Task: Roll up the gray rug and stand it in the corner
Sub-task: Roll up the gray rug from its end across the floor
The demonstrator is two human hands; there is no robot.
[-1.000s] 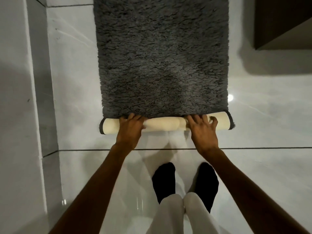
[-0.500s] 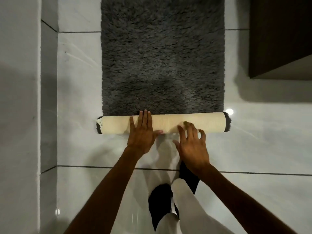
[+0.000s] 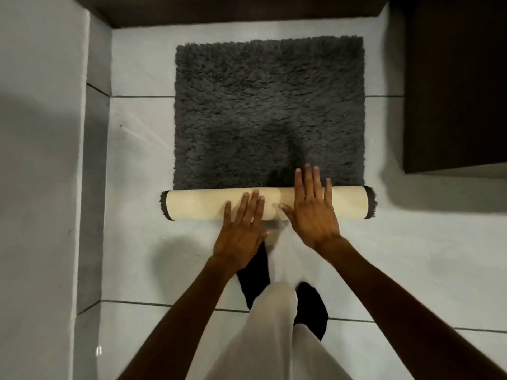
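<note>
The gray shaggy rug [image 3: 270, 111] lies flat on the pale tiled floor, its near end wound into a roll [image 3: 197, 203] whose cream backing faces out. My left hand [image 3: 241, 229] rests flat on the roll's near side, fingers spread. My right hand [image 3: 312, 212] lies flat across the top of the roll, its fingertips reaching onto the gray pile. Neither hand grips anything. The far edge of the rug is in view near the back wall.
A pale wall [image 3: 41, 187] runs along the left. A dark baseboard [image 3: 233, 9] crosses the far end. A dark cabinet [image 3: 452, 86] stands at the right. My feet in black socks [image 3: 255, 272] are on the floor [image 3: 411, 256] just behind the roll.
The roll has grown thicker and travelled away from me along the rug. My hands went from curled over the roll to flat on it, and the rug's far edge came into view.
</note>
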